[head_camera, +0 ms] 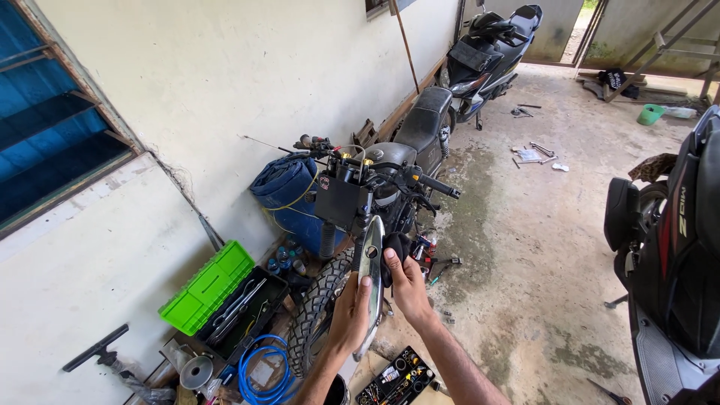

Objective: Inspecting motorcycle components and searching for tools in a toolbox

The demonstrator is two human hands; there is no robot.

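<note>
The left hand [351, 311] grips a long, curved, shiny chrome metal cover [370, 279] from its left side, fingers wrapped around its edge, and holds it upright in front of the person. The right hand [407, 283] is clenched on a crumpled black cloth [395, 247] and presses it against the upper right side of the chrome cover. Cover and cloth sit in the air just in front of the knobby front tyre [315, 313] of a dark motorcycle [390, 169] parked along a pale wall [210, 82]. Below the hands, on the concrete floor [525, 247], lies an open black socket and bit case [396, 379]. Left of the tyre sits an open tool box with a bright green lid [208, 286] and wrenches in its black tray, and beside it a coil of blue hose [262, 371]. A rolled blue tarpaulin [283, 189] leans against the wall behind the handlebars. A second black scooter [487, 49] stands farther back, and part of a dark scooter body [675, 247] fills the right edge. Loose hand tools [536, 154] lie scattered on the floor well apart from the hands, and a green bucket [650, 114] sits near the far gate.
</note>
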